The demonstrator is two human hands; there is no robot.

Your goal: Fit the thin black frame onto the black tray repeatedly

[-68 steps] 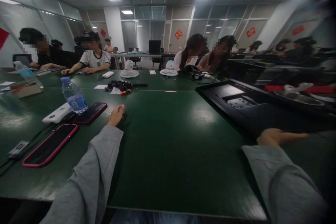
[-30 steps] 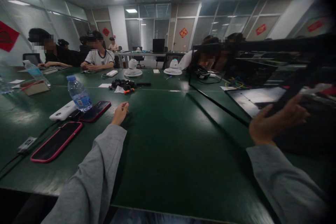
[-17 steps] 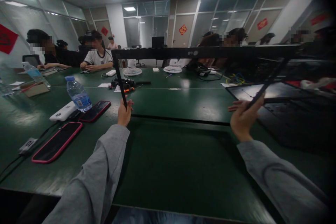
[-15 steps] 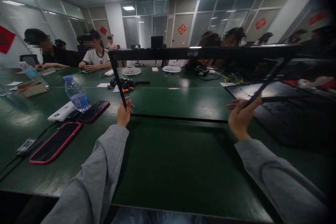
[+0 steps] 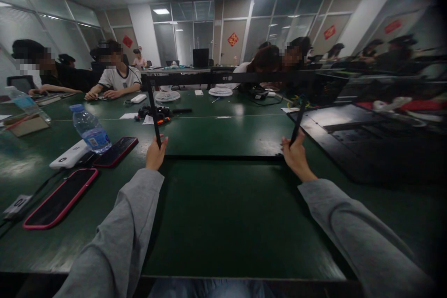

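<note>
Between my hands is a thin black monitor bezel (image 5: 223, 158), an open rectangular frame with an LG logo on its far bar. That far bar is raised above the table, and the near bar runs low between my hands. My left hand (image 5: 155, 153) is closed around the left side of the bezel, close to its near corner. My right hand (image 5: 296, 157) grips the right side at about the same height. Through the frame the green tabletop (image 5: 223, 214) shows. Grey sleeves cover both my forearms.
Left of me are a water bottle (image 5: 91, 130), a white power bank (image 5: 70, 153) and two red-edged phones (image 5: 61, 200). A large dark panel (image 5: 380, 149) lies at the right. Small white fans (image 5: 220, 91) and a black gadget (image 5: 153, 114) are farther back. Several people sit around.
The bezel's right side and my right hand have moved left and inward. Its far bar now looks level and shorter, with the logo shifted left. The whole view has turned slightly right.
</note>
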